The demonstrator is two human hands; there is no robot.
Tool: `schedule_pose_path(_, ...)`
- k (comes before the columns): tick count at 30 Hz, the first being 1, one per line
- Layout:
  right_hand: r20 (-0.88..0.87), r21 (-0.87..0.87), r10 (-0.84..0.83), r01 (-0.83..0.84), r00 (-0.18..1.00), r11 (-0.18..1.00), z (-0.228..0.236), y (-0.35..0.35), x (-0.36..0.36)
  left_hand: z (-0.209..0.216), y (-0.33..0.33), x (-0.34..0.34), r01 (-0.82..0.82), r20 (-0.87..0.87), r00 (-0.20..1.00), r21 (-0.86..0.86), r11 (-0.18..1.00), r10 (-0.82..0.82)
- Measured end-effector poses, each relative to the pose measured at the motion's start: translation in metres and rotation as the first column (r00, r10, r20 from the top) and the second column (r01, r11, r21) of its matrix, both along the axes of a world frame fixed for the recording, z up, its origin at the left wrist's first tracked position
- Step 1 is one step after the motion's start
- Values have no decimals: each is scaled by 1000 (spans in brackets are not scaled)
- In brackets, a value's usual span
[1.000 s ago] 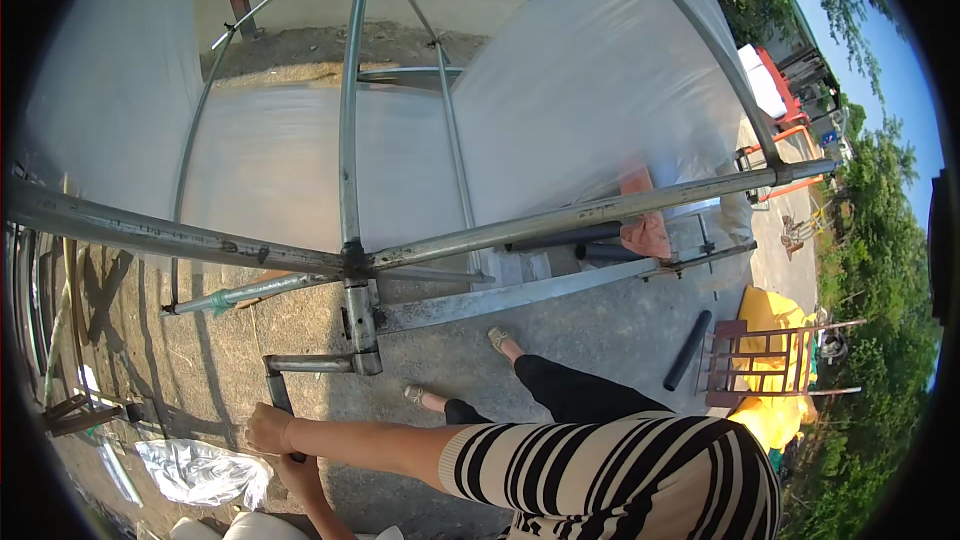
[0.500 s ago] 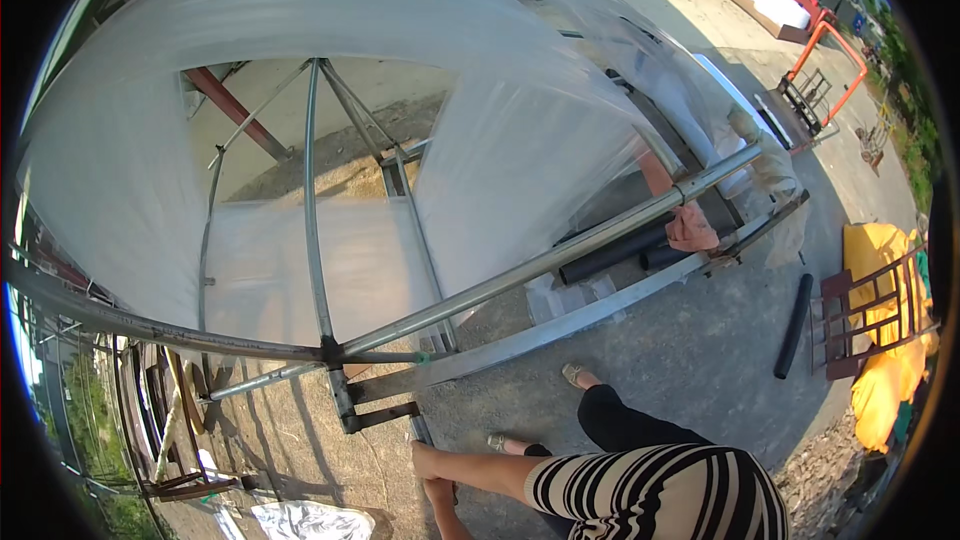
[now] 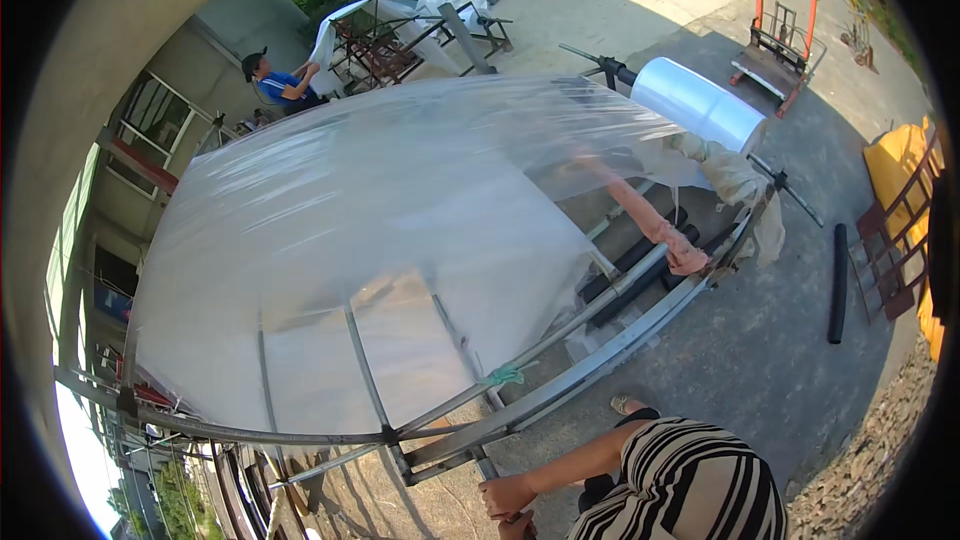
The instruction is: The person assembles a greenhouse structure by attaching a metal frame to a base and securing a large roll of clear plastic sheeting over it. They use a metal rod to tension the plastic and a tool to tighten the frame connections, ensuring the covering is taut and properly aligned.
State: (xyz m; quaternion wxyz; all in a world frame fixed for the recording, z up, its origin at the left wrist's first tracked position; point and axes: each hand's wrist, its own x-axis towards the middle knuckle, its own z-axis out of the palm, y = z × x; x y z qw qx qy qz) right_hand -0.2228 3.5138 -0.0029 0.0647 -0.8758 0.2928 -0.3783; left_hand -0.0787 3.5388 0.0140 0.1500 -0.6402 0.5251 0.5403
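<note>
My right hand [image 3: 508, 495] is closed around a short metal crank handle [image 3: 484, 463] at the near end of a large steel-tube frame [image 3: 440, 475]. Below it, at the lower edge, my left hand [image 3: 517, 528] is closed on the same handle, partly cut off by the picture. Clear plastic film [image 3: 380, 190] stretches across the frame, with tubes showing through it. Pale green cord [image 3: 503, 376] is tied on a near tube. At the frame's right end hang a pinkish cloth wrap [image 3: 686, 258] and bunched whitish film [image 3: 712, 155].
A big roll of film [image 3: 697, 105] lies on a bar beyond the frame. An orange-handled trolley [image 3: 775, 65] stands behind it. A black tube [image 3: 837, 285] and a brown metal rack [image 3: 895, 240] are at right. Another person in blue [image 3: 285, 85] handles white sheeting at far left.
The view has tilted up, bringing the other person and the film roll into sight. My hands appear lower and further right, still on the handle. The film's opening no longer shows.
</note>
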Motion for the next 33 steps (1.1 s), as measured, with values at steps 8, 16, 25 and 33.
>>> schedule_pose_path(8, 354, -36, 12, 1, 935, 999, 149, -65, 35, 169, -34, 60, -54, -47, 998, -278, 959, 42)
schedule_pose_path(16, 333, 103, -90, 58, 939, 993, 214, -159, 132, 237, -98, 118, 60, 135, 990, -642, 764, 35)
schedule_pose_path(25, 109, 205, -129, 105, 986, 973, 144, -288, 264, 156, -212, 213, 303, 380, 920, -845, 440, 96)
schedule_pose_path(33, 81, 254, -245, 217, 966, 942, 10, -311, 309, 7, -246, 265, 111, 162, 986, -820, 561, 42)
